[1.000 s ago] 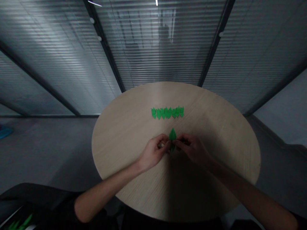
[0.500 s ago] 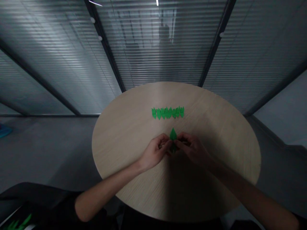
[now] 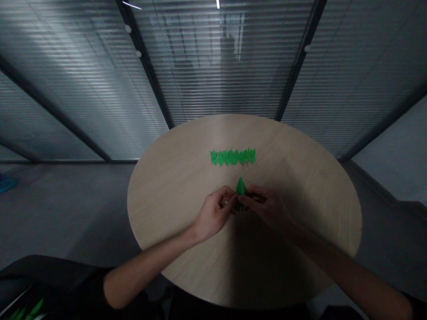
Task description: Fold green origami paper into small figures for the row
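A small green folded paper piece (image 3: 240, 186), its pointed tip facing away from me, is pinched between both hands above the table's middle. My left hand (image 3: 215, 211) grips its left side with thumb and fingers. On the right side, the thumb and fingertips of my right hand (image 3: 267, 205) press on it, the thumbs nearly meeting at its centre. The fingers hide its lower part. Beyond the hands, several similar green folded paper pieces (image 3: 232, 157) lie side by side in a row, points toward me.
The round wooden table (image 3: 163, 182) has a glass partition with blinds (image 3: 213, 80) behind it. Several green pieces (image 3: 30, 310) show at the lower left beside a dark chair (image 3: 43, 266). A blue object (image 3: 6, 182) lies on the floor at far left.
My right thumb has shifted slightly left across the folded paper. The paper's tip looks a little narrower. The row of pieces has not moved on the table.
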`<state>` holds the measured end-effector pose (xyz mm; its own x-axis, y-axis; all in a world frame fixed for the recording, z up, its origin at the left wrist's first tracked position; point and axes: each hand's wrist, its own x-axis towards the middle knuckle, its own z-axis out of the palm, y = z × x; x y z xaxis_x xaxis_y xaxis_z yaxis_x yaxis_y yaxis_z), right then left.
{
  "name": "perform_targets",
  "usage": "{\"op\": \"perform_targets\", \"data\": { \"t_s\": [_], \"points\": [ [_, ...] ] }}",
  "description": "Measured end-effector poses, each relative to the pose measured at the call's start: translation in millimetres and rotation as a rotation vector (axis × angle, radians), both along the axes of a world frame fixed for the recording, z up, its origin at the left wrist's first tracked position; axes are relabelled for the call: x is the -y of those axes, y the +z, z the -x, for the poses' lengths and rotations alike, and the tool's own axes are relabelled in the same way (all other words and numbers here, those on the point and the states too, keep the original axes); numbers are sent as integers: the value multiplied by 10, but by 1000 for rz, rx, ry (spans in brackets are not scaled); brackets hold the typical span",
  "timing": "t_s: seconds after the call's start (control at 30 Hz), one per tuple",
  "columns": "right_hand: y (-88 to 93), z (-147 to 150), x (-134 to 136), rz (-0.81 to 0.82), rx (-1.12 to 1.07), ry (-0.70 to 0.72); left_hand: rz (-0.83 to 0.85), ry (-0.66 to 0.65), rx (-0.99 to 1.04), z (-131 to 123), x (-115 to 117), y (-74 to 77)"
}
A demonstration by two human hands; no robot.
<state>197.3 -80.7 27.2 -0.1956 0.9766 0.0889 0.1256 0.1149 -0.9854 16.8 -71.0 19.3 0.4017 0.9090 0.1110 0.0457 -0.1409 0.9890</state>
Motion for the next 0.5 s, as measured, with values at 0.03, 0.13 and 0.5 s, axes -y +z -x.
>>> {"op": "perform_targets", "data": {
  "t_s": [0.03,0.13,0.5],
  "points": [
    [4,2,3,-8,16,-21,-8,15,-16,1,0,-6],
    [3,4,6,-21,26,-46,4,24,-42,7,-5,-25],
    [6,11,16,-7,25,22,-143,-3,-189,78,-4,-15]
  ]
}}
